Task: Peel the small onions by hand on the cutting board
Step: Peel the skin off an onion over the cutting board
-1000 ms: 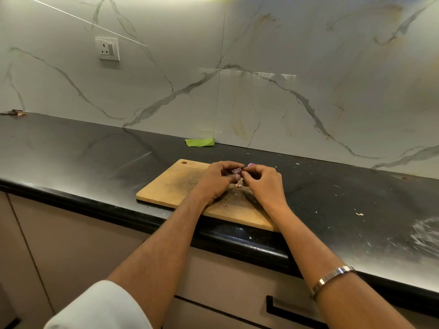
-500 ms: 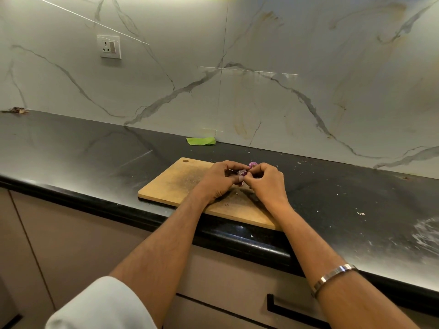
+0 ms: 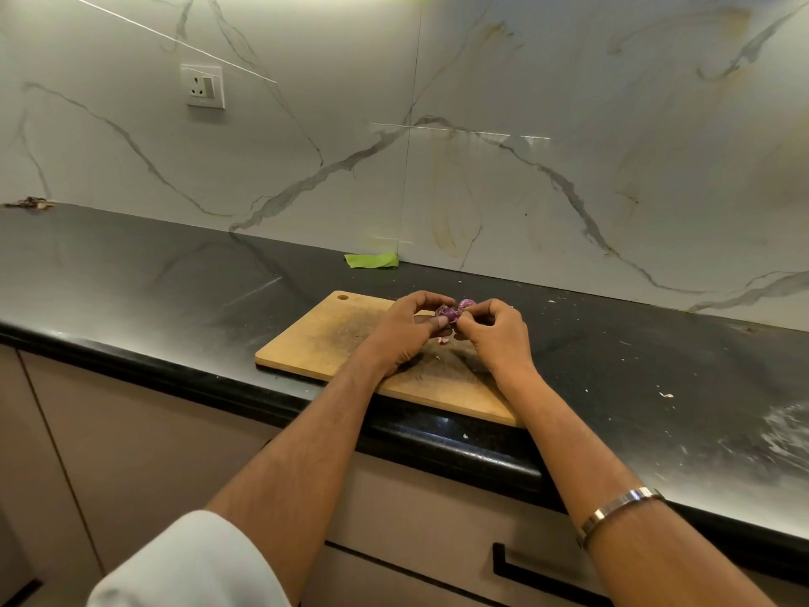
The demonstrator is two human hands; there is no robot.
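the left hand (image 3: 405,332) pinches a small purple onion (image 3: 448,314) between thumb and curled fingers (image 3: 437,322), holding it just above the cutting board (image 3: 324,335). the right hand (image 3: 494,332) closes in from the other side, its fingertips bunched against the onion's right flank, apparently nipping a flap of skin; whether they have the skin firmly caught is too small to tell. so both sets of fingers are closed, the left on the bulb, the right on or at its skin.

the onion sits right between the two sets of fingertips, touching both, and its long axis seems to run roughly left to right, from one hand toward the other. the left hand carries it, so the pull likely has to come from the right, drawing the skin away to that side while the left holds steady.

a second purple piece (image 3: 467,303) shows just beyond the right fingertips, perhaps another onion. a pale scrap of peel (image 3: 443,340) lies on the board just below the fingers. the dark tabletop (image 3: 175,291) carries the board.
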